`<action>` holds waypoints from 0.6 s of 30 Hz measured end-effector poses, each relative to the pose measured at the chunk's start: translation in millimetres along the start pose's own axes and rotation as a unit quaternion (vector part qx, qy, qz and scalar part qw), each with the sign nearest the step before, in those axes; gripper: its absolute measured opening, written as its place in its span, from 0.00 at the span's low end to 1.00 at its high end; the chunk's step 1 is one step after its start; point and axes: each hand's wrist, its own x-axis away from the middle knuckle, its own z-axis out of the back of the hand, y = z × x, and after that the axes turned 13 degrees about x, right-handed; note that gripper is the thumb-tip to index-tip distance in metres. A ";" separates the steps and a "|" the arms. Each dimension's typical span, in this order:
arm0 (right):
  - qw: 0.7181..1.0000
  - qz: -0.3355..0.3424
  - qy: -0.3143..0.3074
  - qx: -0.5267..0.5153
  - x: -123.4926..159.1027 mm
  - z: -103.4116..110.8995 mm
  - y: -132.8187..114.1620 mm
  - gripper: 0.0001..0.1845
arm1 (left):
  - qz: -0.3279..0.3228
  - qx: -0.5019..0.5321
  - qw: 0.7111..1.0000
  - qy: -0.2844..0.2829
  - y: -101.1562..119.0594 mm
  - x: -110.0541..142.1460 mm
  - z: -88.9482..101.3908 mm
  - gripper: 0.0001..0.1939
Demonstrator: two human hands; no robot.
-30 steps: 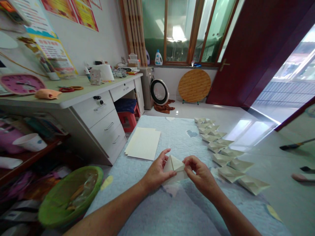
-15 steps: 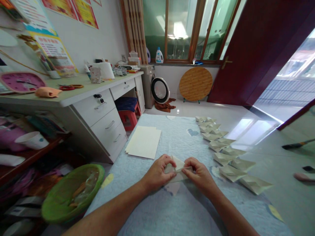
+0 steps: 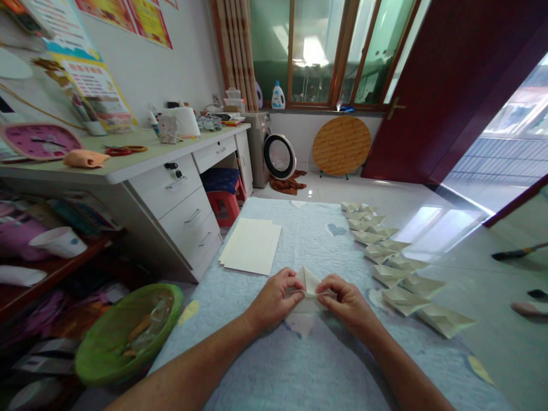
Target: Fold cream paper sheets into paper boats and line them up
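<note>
A pale sheet of paper, partly folded with a pointed top (image 3: 310, 281), is between my hands over the cloth-covered table. My left hand (image 3: 282, 295) pinches its left side between thumb and fingers. On the right side, my right hand (image 3: 341, 295) pinches the paper the same way, the two thumbs close together near the middle. My fingers hide parts of the folds. Beyond my left hand lies a small stack of cream paper sheets (image 3: 253, 246). Several folded paper boats (image 3: 405, 299) stand in rows along the table's right side.
A quilted light-blue cloth (image 3: 257, 365) covers the table. A green basket (image 3: 171, 331) with wrappers stands at the left, below a white desk (image 3: 171, 188). A red stool (image 3: 226, 208), an open washing machine (image 3: 259, 154) and a round wooden tabletop (image 3: 341, 145) are beyond.
The paper's upper part now stands as a clearer peak between my hands. My fingers have shifted slightly along its edges, both still pinching. The stack and boats stay in place.
</note>
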 end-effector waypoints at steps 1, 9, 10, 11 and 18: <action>1.000 0.011 -0.004 0.010 0.6 -0.2 -1.1 0.06 | 0.000 0.003 1.000 -0.004 0.2 0.1 -0.1 0.06; 0.998 0.000 0.015 0.062 1.0 -2.7 -2.7 0.08 | 0.029 -0.017 0.999 0.007 0.5 0.2 -4.2 0.03; 0.998 -0.018 0.013 0.060 0.9 -3.0 -2.8 0.08 | 0.039 -0.019 0.999 0.013 0.7 0.3 -5.2 0.03; 0.998 -0.037 0.011 0.056 0.8 -3.5 -3.0 0.09 | 0.049 -0.018 0.998 0.020 0.8 0.4 -6.0 0.04; 0.993 -0.092 0.063 -0.029 0.5 -8.0 0.2 0.13 | 0.072 0.036 0.995 0.052 2.1 0.8 -7.6 0.06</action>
